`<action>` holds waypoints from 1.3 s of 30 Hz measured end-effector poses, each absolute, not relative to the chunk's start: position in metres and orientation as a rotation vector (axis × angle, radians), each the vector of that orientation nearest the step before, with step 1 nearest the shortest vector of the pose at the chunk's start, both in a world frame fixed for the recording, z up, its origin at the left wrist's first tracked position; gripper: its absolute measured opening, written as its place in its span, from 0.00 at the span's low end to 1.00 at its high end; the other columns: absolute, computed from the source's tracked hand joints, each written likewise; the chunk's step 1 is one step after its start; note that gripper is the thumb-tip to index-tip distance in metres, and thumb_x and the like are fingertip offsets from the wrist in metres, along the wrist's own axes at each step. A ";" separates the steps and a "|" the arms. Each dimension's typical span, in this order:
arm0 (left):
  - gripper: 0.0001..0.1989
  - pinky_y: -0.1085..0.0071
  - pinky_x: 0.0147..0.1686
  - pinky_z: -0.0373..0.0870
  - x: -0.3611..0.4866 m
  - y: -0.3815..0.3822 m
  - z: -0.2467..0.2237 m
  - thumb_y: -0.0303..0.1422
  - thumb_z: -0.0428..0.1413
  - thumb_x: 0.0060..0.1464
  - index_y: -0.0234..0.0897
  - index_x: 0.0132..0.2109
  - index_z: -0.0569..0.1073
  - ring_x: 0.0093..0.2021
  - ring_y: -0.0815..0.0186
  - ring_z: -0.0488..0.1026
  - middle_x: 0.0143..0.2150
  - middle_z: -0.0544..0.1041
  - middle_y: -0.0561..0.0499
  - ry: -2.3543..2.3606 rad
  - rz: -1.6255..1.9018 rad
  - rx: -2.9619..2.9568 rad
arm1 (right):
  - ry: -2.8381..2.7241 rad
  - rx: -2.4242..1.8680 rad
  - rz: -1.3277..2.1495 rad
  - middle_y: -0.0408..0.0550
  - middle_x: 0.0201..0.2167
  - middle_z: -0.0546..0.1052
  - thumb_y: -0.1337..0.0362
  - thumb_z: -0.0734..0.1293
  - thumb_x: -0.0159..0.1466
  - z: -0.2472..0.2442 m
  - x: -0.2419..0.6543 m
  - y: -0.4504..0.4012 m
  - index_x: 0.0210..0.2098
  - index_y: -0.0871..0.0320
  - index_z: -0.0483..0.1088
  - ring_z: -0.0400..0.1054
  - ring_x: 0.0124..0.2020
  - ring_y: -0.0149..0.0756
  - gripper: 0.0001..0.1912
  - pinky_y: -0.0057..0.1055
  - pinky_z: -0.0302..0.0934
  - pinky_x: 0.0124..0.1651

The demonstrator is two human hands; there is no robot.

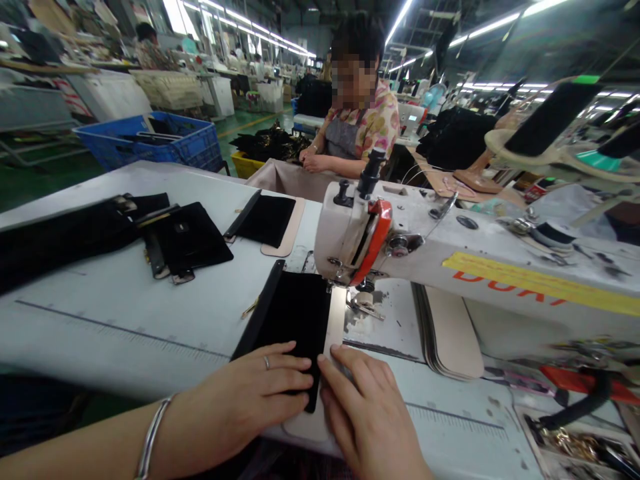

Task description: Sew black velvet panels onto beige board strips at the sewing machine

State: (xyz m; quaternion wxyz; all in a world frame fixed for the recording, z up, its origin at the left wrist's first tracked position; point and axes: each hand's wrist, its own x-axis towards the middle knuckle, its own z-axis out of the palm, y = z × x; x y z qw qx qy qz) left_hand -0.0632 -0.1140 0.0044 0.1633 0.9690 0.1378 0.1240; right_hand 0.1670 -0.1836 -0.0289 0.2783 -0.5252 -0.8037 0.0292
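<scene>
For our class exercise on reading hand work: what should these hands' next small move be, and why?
Probably easing the black rectangular fabric panel and the flat beige sheet under it gently forward together: the left hand rests on the panel, the right hand lies along its edge, and most of that edge is on the near side of the white sewing-machine head.

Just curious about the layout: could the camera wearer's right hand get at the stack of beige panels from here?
Probably yes: only tabletop seems to lie between the right hand and the near end of the stack of beige panels.
</scene>
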 end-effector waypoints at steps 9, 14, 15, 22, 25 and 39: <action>0.16 0.60 0.70 0.52 -0.056 -0.092 0.004 0.25 0.52 0.60 0.37 0.54 0.73 0.65 0.62 0.64 0.59 0.74 0.50 0.364 0.349 2.781 | -2.171 -1.422 0.002 0.50 0.55 0.72 0.68 0.61 0.68 -0.030 0.168 -0.177 0.58 0.56 0.68 0.65 0.53 0.45 0.20 0.44 0.67 0.50; 0.15 0.58 0.71 0.51 -0.054 -0.080 -0.001 0.24 0.50 0.62 0.37 0.54 0.72 0.66 0.61 0.62 0.60 0.73 0.50 0.364 0.356 2.810 | -2.168 -1.407 -0.013 0.51 0.54 0.73 0.68 0.62 0.68 -0.029 0.168 -0.173 0.57 0.58 0.69 0.64 0.53 0.45 0.19 0.43 0.66 0.51; 0.15 0.58 0.71 0.51 -0.053 -0.078 -0.002 0.24 0.49 0.62 0.36 0.54 0.73 0.66 0.61 0.62 0.60 0.73 0.50 0.369 0.346 2.818 | -2.170 -1.403 -0.011 0.51 0.54 0.72 0.68 0.62 0.68 -0.029 0.169 -0.172 0.58 0.58 0.69 0.64 0.53 0.45 0.19 0.43 0.66 0.51; 0.16 0.58 0.70 0.51 -0.050 -0.060 -0.006 0.23 0.47 0.63 0.36 0.54 0.73 0.65 0.62 0.63 0.58 0.74 0.49 0.346 0.387 2.848 | -2.206 -1.399 0.026 0.52 0.54 0.72 0.68 0.61 0.69 -0.029 0.170 -0.167 0.59 0.58 0.67 0.64 0.53 0.46 0.20 0.44 0.65 0.51; 0.15 0.60 0.70 0.52 -0.047 -0.053 -0.004 0.24 0.46 0.64 0.35 0.53 0.73 0.63 0.62 0.65 0.57 0.75 0.48 0.346 0.392 2.857 | -2.215 -1.415 0.054 0.52 0.55 0.72 0.68 0.62 0.68 -0.027 0.170 -0.162 0.59 0.58 0.66 0.64 0.52 0.46 0.20 0.45 0.64 0.50; 0.12 0.62 0.67 0.54 -0.032 -0.023 -0.011 0.25 0.50 0.64 0.33 0.53 0.72 0.62 0.62 0.66 0.57 0.74 0.48 0.366 0.378 2.995 | -2.240 -1.554 0.169 0.48 0.54 0.71 0.65 0.66 0.67 -0.016 0.177 -0.140 0.59 0.54 0.65 0.64 0.51 0.45 0.21 0.47 0.63 0.53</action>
